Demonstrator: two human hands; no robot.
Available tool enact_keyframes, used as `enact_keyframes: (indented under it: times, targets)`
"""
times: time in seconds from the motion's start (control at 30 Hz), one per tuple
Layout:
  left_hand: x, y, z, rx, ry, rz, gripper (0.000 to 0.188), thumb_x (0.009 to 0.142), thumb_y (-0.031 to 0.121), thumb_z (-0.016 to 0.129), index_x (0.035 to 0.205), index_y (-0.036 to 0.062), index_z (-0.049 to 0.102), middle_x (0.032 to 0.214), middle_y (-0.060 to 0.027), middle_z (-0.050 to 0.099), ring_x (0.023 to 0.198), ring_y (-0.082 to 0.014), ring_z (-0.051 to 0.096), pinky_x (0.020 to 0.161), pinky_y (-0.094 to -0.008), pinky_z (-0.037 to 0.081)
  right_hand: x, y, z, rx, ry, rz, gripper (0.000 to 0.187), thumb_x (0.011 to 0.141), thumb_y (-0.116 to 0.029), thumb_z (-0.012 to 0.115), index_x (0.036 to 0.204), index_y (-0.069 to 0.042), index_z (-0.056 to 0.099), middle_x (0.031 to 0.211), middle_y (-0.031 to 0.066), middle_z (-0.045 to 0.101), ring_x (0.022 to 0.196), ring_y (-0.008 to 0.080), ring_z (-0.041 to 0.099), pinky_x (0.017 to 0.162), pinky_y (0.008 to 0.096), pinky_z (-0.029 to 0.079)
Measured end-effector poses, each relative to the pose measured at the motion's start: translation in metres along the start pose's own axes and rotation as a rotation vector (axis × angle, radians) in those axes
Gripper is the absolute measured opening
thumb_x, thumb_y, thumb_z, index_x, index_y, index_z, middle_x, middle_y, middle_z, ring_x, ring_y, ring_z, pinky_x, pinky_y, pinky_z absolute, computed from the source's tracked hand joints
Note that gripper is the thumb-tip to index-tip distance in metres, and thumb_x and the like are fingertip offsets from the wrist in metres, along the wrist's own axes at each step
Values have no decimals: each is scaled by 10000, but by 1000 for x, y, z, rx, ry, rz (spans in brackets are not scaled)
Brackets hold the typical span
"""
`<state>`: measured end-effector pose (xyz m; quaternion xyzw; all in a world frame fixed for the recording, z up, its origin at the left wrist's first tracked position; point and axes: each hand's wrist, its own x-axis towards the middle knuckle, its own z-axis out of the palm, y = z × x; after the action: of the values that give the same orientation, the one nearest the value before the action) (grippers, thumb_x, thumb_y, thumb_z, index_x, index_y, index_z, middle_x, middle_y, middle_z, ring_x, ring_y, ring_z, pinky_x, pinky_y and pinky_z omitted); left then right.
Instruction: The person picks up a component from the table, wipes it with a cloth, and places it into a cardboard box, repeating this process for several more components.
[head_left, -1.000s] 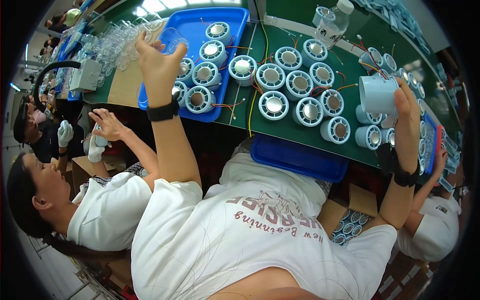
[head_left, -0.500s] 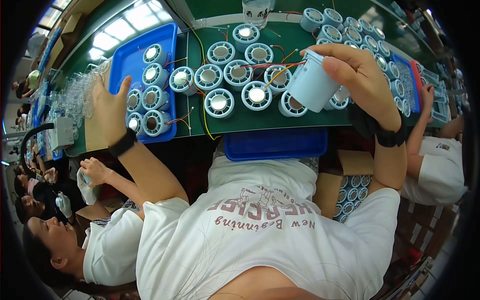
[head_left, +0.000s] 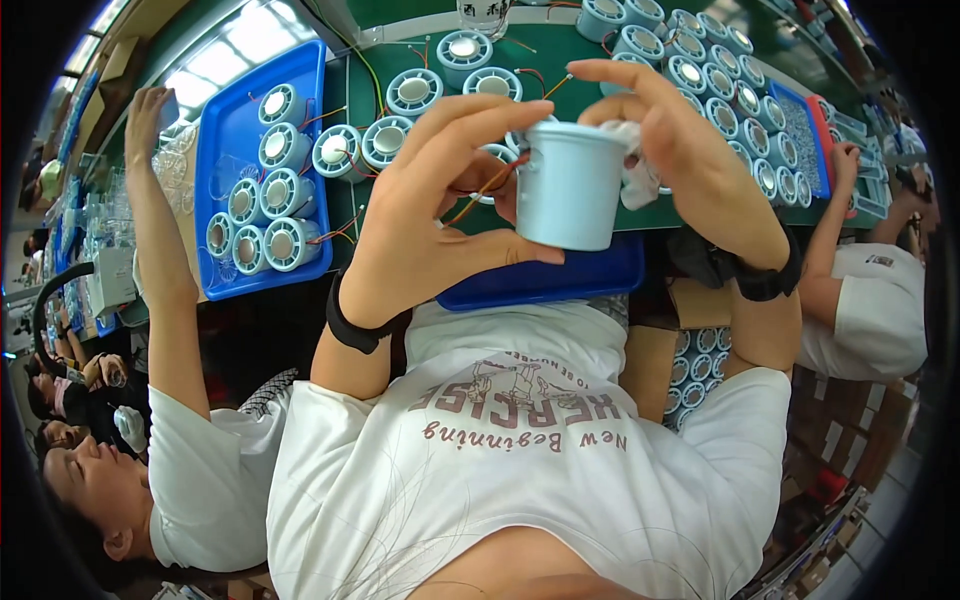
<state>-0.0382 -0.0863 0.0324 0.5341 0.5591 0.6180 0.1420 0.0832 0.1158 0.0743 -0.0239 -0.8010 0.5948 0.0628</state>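
Note:
A light-blue plastic cup-shaped housing (head_left: 570, 190) is held upright above the table's near edge. My left hand (head_left: 410, 220) grips it from the left, thumb under its lower edge and fingers at its upper side. Red and yellow wires (head_left: 485, 192) trail from the housing beside the left fingers. At its right side, my right hand (head_left: 705, 165) holds a crumpled white cloth (head_left: 638, 180) against or very near the wall; whether it touches is hard to tell. The right index finger points out over the top.
Round light-blue units (head_left: 412, 92) with silver discs cover much of the green table. Several more sit in a blue tray (head_left: 318, 215) at left. An empty-looking blue tray (head_left: 560, 290) lies below my hands. A box (head_left: 650, 370) of units stands lower right. A co-worker's arm (head_left: 160, 240) reaches in at left.
My left hand came from the left tray and took hold of the housing. My right hand, which held it before, now has the white cloth beside it. The co-worker's arm rose.

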Motion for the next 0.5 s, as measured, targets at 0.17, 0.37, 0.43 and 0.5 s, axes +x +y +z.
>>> enact_keyframes:
  times: [0.17,0.37,0.43,0.5]
  targets:
    - [-1,-1,1,-9,65,-25,743,587,-15,879,1251,-34,547,1283,-127,493,1038,-213,644,896,-329,559,-9,-5,16,70,370,-363,316,915,-203,634,1165,-12,597,1213,138,541,893,164,588,749,251,469]
    - [-1,5,7,51,131,-34,727,567,-54,857,1226,-53,550,1272,-115,499,1023,-189,642,891,-312,559,-5,-21,12,-577,271,-816,178,813,37,677,989,14,660,1142,142,563,880,245,599,731,333,496]
    - [0,6,8,68,160,-16,723,561,-60,851,1219,-58,551,1268,-112,501,1017,-185,643,884,-307,561,-10,-26,14,-652,136,-766,165,775,7,702,938,16,674,1074,137,583,853,259,600,710,334,499]
    - [1,6,9,44,197,16,669,565,-57,845,1177,-28,577,1224,-102,526,855,-145,672,723,-238,554,-13,-25,14,-688,61,-740,161,756,-7,714,912,17,681,1040,134,594,839,265,601,699,335,500]
